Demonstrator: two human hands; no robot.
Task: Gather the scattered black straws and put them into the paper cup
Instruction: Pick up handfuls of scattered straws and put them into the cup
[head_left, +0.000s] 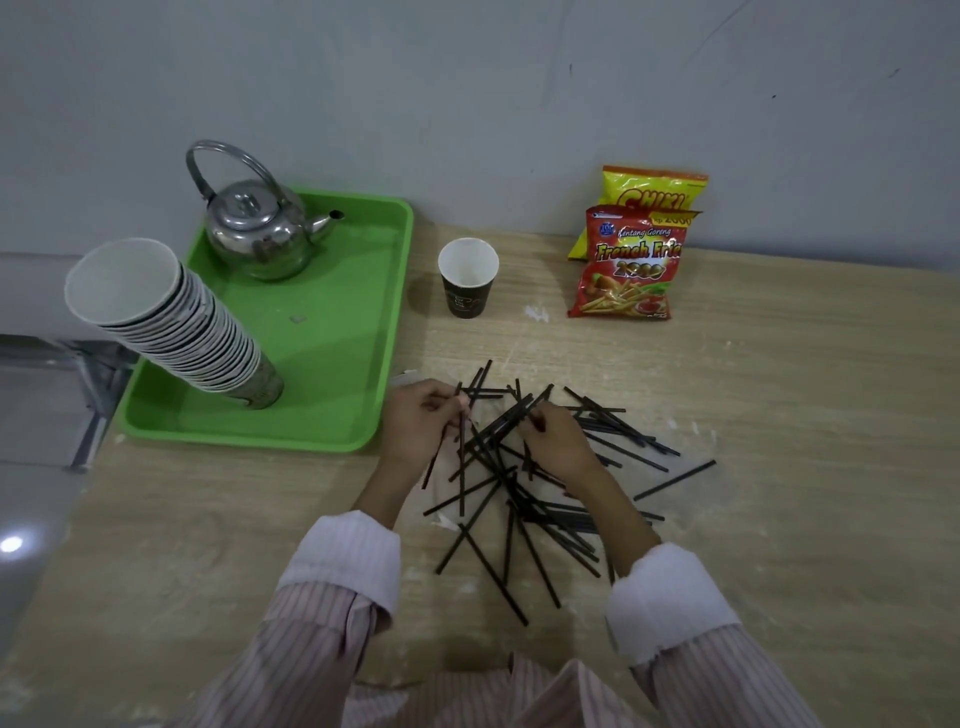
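Observation:
Several black straws (540, 499) lie criss-crossed in a loose pile on the wooden table (805, 519). A dark paper cup (467, 278) with a white inside stands upright and empty beyond the pile. My left hand (418, 423) is at the pile's left edge, fingers pinched on one or two straws that hang down from it. My right hand (558, 441) rests on the pile's middle, fingertips closed on a straw near its top end.
A green tray (332, 364) at the left holds a steel kettle (260, 228) and a tall leaning stack of paper cups (171, 322). Two snack bags (631, 260) stand against the wall at the back right. The table's left edge drops to a tiled floor.

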